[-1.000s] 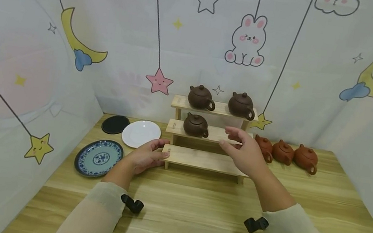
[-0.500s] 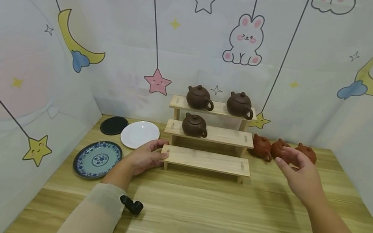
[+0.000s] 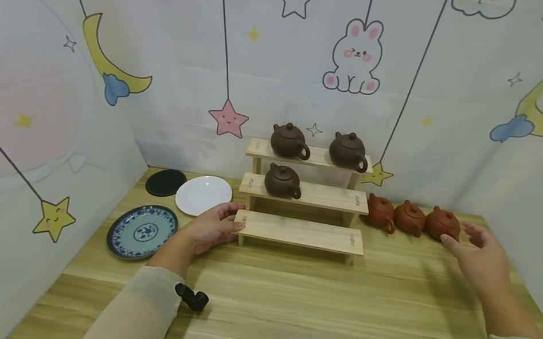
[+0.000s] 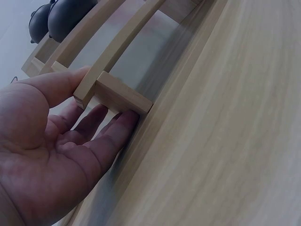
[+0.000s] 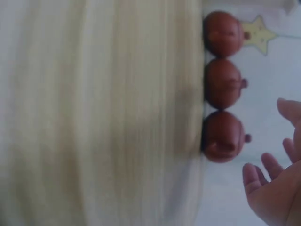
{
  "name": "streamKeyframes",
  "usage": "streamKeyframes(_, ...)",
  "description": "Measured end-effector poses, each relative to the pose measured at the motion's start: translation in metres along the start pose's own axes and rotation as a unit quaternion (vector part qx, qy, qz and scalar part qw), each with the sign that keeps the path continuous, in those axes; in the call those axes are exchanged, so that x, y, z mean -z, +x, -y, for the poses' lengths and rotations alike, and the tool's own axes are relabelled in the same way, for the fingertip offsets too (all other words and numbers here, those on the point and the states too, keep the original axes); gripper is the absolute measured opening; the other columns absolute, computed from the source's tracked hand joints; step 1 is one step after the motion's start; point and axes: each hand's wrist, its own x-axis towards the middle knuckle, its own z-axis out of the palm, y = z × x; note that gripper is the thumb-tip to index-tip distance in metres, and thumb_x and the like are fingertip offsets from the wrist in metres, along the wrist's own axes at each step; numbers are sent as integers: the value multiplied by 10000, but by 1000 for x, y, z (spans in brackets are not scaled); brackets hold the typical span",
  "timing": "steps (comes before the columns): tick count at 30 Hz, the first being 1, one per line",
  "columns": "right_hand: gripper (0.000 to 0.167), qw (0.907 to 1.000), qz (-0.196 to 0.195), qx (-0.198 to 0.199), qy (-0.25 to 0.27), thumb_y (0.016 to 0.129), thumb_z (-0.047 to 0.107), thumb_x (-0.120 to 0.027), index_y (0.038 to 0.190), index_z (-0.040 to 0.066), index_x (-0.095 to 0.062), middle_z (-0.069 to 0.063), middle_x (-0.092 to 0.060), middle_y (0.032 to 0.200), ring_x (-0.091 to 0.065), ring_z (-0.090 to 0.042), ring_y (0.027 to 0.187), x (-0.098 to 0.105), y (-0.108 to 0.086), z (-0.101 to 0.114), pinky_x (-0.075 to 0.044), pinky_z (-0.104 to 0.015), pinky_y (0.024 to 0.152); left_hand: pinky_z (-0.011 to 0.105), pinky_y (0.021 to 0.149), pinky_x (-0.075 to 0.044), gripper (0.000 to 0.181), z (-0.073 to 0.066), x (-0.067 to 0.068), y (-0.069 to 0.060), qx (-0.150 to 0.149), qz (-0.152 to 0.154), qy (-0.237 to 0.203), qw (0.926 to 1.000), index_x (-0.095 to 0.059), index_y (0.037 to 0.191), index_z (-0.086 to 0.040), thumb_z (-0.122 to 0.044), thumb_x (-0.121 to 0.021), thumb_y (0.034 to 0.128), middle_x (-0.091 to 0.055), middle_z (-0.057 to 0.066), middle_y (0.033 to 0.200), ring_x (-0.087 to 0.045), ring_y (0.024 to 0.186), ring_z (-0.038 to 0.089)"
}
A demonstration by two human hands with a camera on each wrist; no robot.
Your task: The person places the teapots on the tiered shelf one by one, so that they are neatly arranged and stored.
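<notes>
A three-step wooden display stand (image 3: 299,231) stands on the table. Its left end is held by my left hand (image 3: 211,230); in the left wrist view the thumb lies on the lowest board (image 4: 123,44) and the fingers curl around the leg. Two dark brown teapots, a left one (image 3: 288,141) and a right one (image 3: 349,150), sit on the top step, and a third dark teapot (image 3: 282,181) is on the middle step's left. My right hand (image 3: 484,266) spreads loosely beside the rightmost reddish clay teapot (image 3: 443,224). Contact with it cannot be made out; the right wrist view shows the hand apart and holding nothing.
Two more reddish teapots, one in the middle (image 3: 409,217) and one by the stand (image 3: 380,212), line up along the back. Left of the stand lie a white plate (image 3: 203,195), a black round plate (image 3: 166,182) and a blue-patterned plate (image 3: 144,231). White cloth walls enclose the table.
My right hand has moved from beside the stand's middle step rightward, past the reddish teapots, to the rightmost one. The left hand has kept its grip on the stand.
</notes>
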Motion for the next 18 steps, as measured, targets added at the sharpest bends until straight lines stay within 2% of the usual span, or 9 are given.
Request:
streamKeyframes(2, 939, 10000, 7, -15, -43, 1032, 609, -602, 1679, 16, -268, -340, -284, 1706, -311, -606, 1507, 1, 9, -3, -427, -743, 1072, 418, 1141, -537, 653, 1, 1, 0, -15, 11, -1, 10000, -349, 1644, -85, -112, -656, 1068, -287, 123, 1735, -589, 1305, 216)
streamKeyframes(3, 937, 10000, 20, -2, -91, 1036, 601, -601, 1680, 11, -260, -344, -276, 1706, -310, -610, 1505, 1, 14, -4, -407, -757, 1092, 411, 1133, -543, 653, 1, 1, 1, -25, 16, -3, 10000, -350, 1643, -84, -112, -658, 1067, -290, 125, 1733, -593, 1299, 213)
streamKeyframes(9, 990, 9993, 199, -8, -326, 1030, 615, -598, 1681, -22, -210, -396, -247, 1686, -324, -637, 1466, -1, 39, -13, -402, -762, 1093, 405, 1119, -555, 654, 3, 2, 2, -45, 14, 0, 10000, -354, 1639, -80, -107, -663, 1063, -304, 131, 1723, -602, 1289, 216)
streamKeyframes(13, 1054, 9990, 378, -115, -189, 1013, 625, -620, 1679, -52, -164, -418, -214, 1683, -310, -641, 1478, -4, 55, -19, -378, -765, 1135, 381, 1098, -564, 654, 4, 2, 4, -49, 7, -11, 10000, -353, 1638, -81, -111, -664, 1064, -305, 130, 1721, -600, 1292, 217)
streamKeyframes(18, 1068, 9988, 481, -86, 53, 1009, 556, -676, 1665, -101, -145, -442, -243, 1660, -320, -626, 1489, -11, 69, -24, -360, -748, 1175, 365, 1080, -572, 648, 4, 2, 3, -45, 1, -28, 10000, -352, 1636, -75, -105, -657, 1066, -310, 135, 1716, -601, 1281, 211)
